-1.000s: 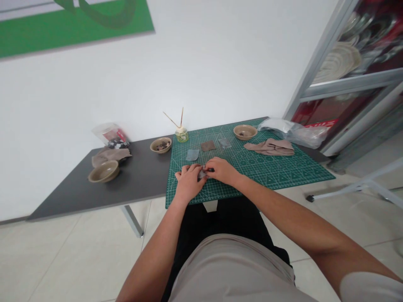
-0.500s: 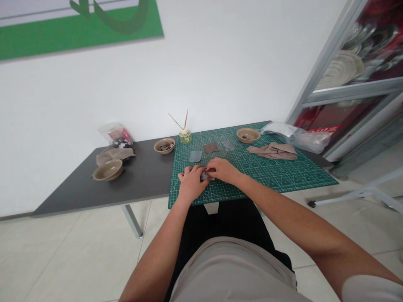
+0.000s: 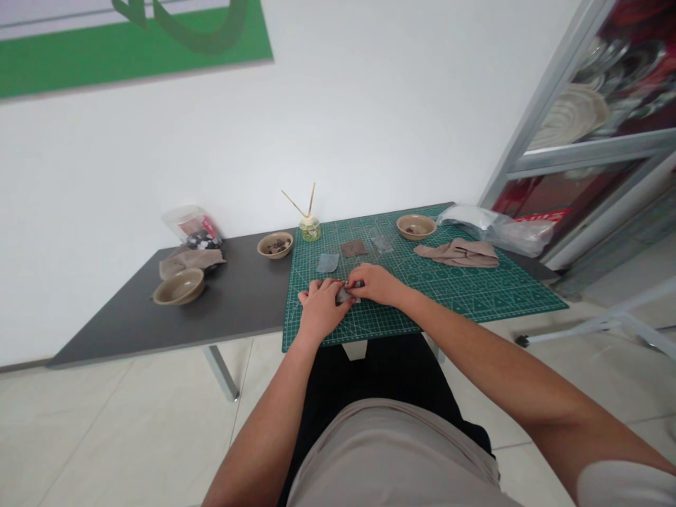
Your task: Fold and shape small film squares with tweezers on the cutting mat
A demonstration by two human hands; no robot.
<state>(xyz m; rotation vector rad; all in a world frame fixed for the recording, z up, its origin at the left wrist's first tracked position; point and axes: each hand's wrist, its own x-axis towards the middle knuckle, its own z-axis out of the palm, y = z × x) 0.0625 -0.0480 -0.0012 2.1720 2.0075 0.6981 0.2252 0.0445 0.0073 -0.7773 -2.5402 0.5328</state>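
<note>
Over the near part of the green cutting mat [image 3: 448, 296], my left hand [image 3: 321, 308] holds a small flat grey piece [image 3: 343, 295] down between thumb and forefinger, its other fingers spread. Bent in a pinch, the fingers of my right hand [image 3: 377, 284] meet the same piece from the right; whatever is between their tips is too small to make out. Just beyond my hands lie a grey-blue square sheet [image 3: 328, 263], a brown square sheet [image 3: 353, 248] and a clear greyish square [image 3: 382, 244]. My hands partly cover the grey piece.
A bowl of small dark pieces [image 3: 275, 245] stands beside a reed diffuser [image 3: 310, 229]. Farther left are another bowl [image 3: 179, 289], a cloth and a plastic bag [image 3: 193, 227]. To the right lie a bowl [image 3: 417, 225], a brown cloth [image 3: 459, 253] and clear plastic wrapping [image 3: 496, 227].
The view has shifted very slightly. Both hands stay at the grey piece, with only a tiny movement of the right fingers.
</note>
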